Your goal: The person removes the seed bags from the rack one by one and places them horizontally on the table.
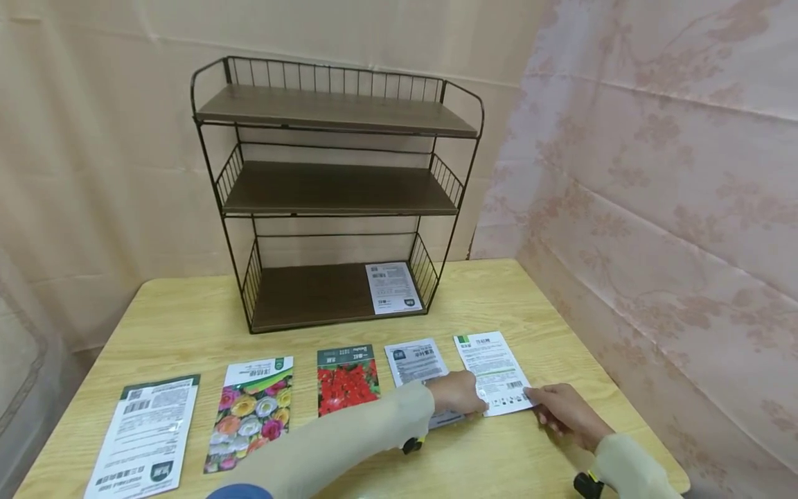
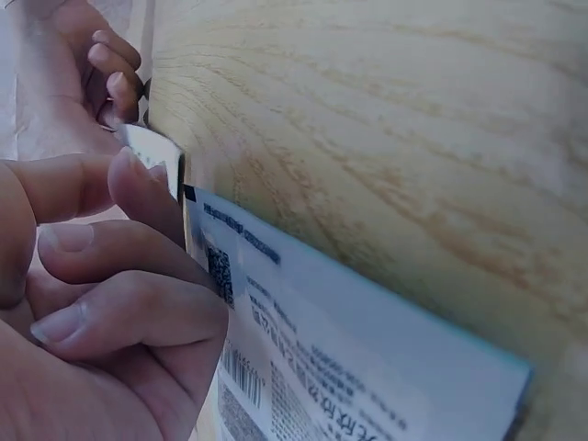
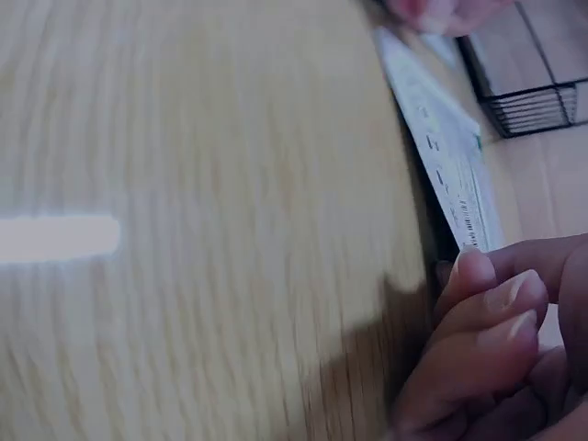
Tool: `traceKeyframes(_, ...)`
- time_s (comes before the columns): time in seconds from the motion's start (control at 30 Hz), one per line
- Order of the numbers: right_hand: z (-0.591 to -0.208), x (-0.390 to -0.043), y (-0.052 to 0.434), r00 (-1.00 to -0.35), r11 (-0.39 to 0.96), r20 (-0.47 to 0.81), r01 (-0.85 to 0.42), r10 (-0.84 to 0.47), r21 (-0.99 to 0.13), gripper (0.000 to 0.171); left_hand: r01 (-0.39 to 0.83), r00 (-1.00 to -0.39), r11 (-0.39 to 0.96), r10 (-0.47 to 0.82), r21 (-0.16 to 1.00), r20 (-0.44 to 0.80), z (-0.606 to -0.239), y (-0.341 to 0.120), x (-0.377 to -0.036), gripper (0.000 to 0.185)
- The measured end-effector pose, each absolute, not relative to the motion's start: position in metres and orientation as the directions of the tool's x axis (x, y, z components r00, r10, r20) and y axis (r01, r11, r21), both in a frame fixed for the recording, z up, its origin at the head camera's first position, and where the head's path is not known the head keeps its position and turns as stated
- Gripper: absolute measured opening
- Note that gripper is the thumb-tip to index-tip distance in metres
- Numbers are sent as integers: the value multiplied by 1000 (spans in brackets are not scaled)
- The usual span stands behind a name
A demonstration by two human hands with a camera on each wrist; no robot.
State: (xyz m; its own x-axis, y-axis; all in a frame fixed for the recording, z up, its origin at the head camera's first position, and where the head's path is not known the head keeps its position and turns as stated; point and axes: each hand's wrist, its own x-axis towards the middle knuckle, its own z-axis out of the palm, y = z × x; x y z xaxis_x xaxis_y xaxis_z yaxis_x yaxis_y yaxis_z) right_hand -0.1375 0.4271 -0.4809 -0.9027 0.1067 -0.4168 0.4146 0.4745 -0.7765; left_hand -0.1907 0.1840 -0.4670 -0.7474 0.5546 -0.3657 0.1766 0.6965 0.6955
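Observation:
A white seed packet, printed side up, lies at the right of the row on the table. At its near left corner, my left hand pinches the edge between thumb and finger. My right hand pinches the near right corner; in the right wrist view the packet slopes up off the wood from those fingertips. Partly under my left hand lies another white packet, whose printed back fills the lower left wrist view.
A three-tier wire rack stands behind, with one white packet on its bottom shelf. Leftward on the wooden table lie a red-flower packet, a mixed-flower packet and a white-backed packet. A pink curtain borders the right.

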Motion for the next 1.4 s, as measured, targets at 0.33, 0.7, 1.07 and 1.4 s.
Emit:
traceKeyframes(0.33,-484,-143,431,-903,747,-359,406,237,-527,54,155,-727,641,589,752,-353,-468,180,-189,30)
traceKeyframes(0.7,-476,-139,433,-917,755,-317,382,240,-533,60,227,-670,472,710,852,-215,-473,177,-199,21)
traceKeyframes(1.07,-461,-149,411,-910,623,-376,398,174,-673,60,140,-671,409,709,902,-218,-467,157,-213,22)
traceKeyframes(1.4,-453,-164,383,-915,581,-380,385,136,-717,64,93,-712,370,674,924,-198,-461,120,-230,26)
